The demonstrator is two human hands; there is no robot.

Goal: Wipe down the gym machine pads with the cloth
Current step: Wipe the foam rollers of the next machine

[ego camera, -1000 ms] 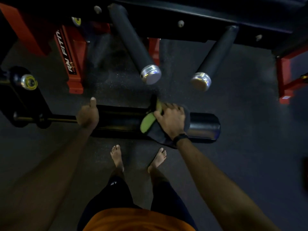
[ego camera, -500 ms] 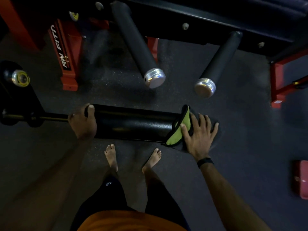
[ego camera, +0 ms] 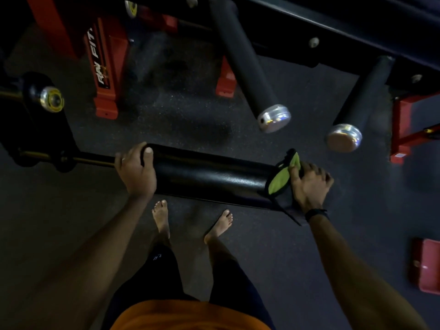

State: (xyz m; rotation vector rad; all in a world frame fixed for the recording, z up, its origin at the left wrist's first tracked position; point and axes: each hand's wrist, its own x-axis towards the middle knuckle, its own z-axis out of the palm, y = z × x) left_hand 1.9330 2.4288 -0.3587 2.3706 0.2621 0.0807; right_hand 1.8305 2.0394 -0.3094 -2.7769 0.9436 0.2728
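A black roller pad (ego camera: 209, 177) lies crosswise in front of me on a thin bar. My left hand (ego camera: 135, 171) grips its left end, thumb over the top. My right hand (ego camera: 309, 184) presses a dark cloth with a lime-green side (ego camera: 279, 183) around the pad's right end. The cloth hides the tip of the pad, and a dark corner of it hangs below my wrist.
Two more black roller pads with silver end caps (ego camera: 273, 117) (ego camera: 344, 138) slant down from the black frame above. Red frame legs (ego camera: 104, 67) (ego camera: 404, 129) stand left and right. A red foot (ego camera: 426, 267) sits low right. My bare feet (ego camera: 162, 217) are on the dark floor.
My right hand slid the cloth along the pad from its middle to the right end and then curled its fingers around it. My left hand kept its grip on the left end.
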